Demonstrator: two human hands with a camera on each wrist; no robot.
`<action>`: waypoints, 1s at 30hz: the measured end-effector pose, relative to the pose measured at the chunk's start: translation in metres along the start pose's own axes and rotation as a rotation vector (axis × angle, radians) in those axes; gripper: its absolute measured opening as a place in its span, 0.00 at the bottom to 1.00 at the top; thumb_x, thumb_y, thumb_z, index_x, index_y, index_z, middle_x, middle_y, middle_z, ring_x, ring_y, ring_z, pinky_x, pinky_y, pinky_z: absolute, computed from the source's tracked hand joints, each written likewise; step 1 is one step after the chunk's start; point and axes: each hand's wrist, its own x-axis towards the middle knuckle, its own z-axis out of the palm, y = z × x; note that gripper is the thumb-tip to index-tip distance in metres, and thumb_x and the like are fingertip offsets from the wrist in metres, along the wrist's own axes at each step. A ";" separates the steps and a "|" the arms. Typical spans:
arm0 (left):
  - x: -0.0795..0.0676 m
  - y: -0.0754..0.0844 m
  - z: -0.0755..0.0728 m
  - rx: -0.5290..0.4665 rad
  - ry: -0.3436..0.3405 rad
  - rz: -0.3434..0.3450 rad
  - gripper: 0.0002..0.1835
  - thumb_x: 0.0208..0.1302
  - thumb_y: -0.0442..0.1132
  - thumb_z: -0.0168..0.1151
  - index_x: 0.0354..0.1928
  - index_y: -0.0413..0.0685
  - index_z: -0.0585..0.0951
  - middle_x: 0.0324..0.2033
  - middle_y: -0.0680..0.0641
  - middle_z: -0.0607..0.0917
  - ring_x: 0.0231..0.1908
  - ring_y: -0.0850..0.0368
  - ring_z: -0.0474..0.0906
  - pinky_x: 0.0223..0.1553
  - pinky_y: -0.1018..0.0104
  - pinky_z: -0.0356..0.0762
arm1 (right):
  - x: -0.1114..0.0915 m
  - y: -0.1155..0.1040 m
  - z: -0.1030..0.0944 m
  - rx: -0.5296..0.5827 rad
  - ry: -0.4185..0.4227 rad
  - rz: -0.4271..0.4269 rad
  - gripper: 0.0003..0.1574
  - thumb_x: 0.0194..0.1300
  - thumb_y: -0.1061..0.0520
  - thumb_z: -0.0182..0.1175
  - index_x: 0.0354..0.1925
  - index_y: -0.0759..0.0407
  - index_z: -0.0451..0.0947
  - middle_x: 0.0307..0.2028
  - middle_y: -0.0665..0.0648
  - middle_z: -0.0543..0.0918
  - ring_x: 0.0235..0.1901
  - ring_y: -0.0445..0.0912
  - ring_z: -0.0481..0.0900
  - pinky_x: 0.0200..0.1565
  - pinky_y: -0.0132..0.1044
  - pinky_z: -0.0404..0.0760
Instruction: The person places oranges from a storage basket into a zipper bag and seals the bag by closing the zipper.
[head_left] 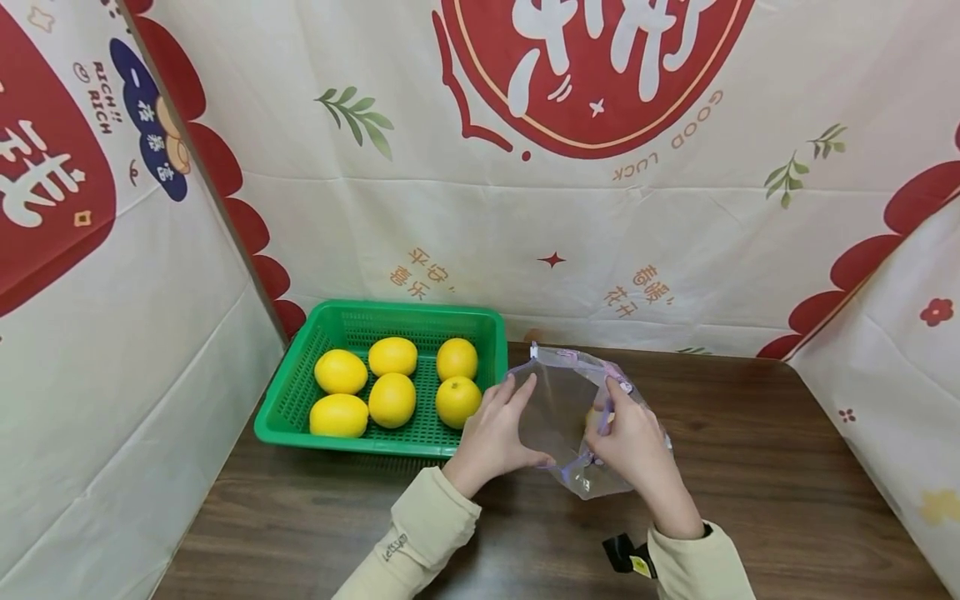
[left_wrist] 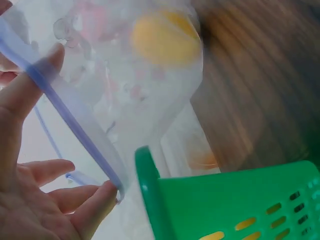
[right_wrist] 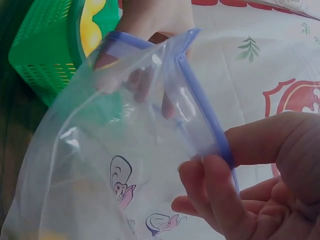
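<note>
A clear zip bag point(head_left: 558, 404) with purple edging and printed cartoon figures has its mouth spread between both hands. The left hand point(head_left: 495, 437) reaches into the mouth, thumb and fingers stretched apart against the purple rim. On the opposite side, the right hand point(head_left: 633, 437) pinches the rim between thumb and fingers, as the right wrist view shows. A yellow lemon point(left_wrist: 167, 40) shows blurred through the film, inside the bag. Just left of the left hand, several lemons point(head_left: 392, 400) lie in a green plastic basket point(head_left: 352, 444).
The basket stands at the back left of the dark wooden table point(head_left: 750, 467). Near the right sleeve lies a small black item point(head_left: 619, 552) with a yellow label. Printed white cloth point(head_left: 480, 242) hangs behind the table and along both sides.
</note>
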 end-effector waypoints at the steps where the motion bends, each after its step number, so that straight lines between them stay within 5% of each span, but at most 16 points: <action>1: 0.000 0.000 -0.001 -0.005 0.000 0.000 0.57 0.31 0.62 0.74 0.68 0.53 0.59 0.64 0.38 0.61 0.60 0.44 0.62 0.41 0.50 0.77 | 0.000 0.000 0.000 -0.007 0.015 -0.009 0.34 0.42 0.66 0.60 0.51 0.77 0.66 0.17 0.54 0.75 0.17 0.43 0.71 0.20 0.37 0.69; 7: -0.001 -0.005 -0.003 -0.062 0.000 -0.030 0.55 0.35 0.60 0.73 0.68 0.55 0.59 0.66 0.39 0.58 0.63 0.43 0.58 0.47 0.45 0.72 | -0.001 0.002 -0.001 0.009 0.040 -0.033 0.24 0.42 0.66 0.62 0.41 0.71 0.68 0.18 0.53 0.74 0.18 0.44 0.71 0.22 0.40 0.69; 22: -0.003 -0.036 -0.018 -0.127 0.030 -0.087 0.42 0.48 0.56 0.67 0.64 0.49 0.65 0.66 0.41 0.60 0.63 0.41 0.57 0.54 0.43 0.66 | -0.001 0.006 0.000 -0.078 0.041 -0.033 0.41 0.42 0.61 0.66 0.54 0.77 0.65 0.15 0.51 0.74 0.19 0.48 0.73 0.30 0.53 0.71; 30: 0.015 -0.058 -0.057 -0.041 -0.065 -0.090 0.34 0.53 0.49 0.65 0.61 0.47 0.69 0.64 0.40 0.62 0.64 0.41 0.54 0.57 0.44 0.62 | -0.003 0.008 -0.003 -0.057 0.013 -0.041 0.44 0.44 0.62 0.66 0.56 0.81 0.61 0.15 0.52 0.73 0.19 0.47 0.70 0.30 0.51 0.71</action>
